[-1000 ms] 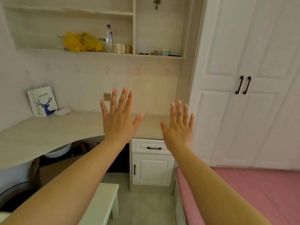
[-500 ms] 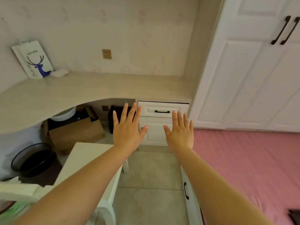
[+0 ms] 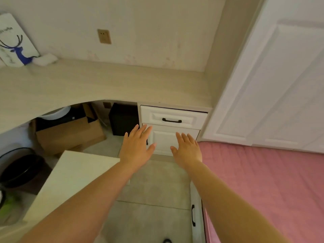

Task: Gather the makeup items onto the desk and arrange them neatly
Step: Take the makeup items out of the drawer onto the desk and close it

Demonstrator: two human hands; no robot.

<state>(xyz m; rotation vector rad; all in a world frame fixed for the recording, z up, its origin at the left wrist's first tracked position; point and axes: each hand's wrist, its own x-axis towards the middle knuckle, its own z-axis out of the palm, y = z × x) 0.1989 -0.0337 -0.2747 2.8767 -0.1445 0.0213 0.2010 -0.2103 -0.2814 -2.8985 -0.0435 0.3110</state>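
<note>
Desk (image 3: pixel 105 85) lies ahead and above both hands, no makeup in view; left hand (image 3: pixel 135 148) and right hand (image 3: pixel 188 150) flat, fingers spread, empty, about equally near.

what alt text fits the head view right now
Two bare hands, left hand and right hand, stretch out open, holding nothing, before a white drawer under a pale desk. A pink bed lies to the right.
</note>
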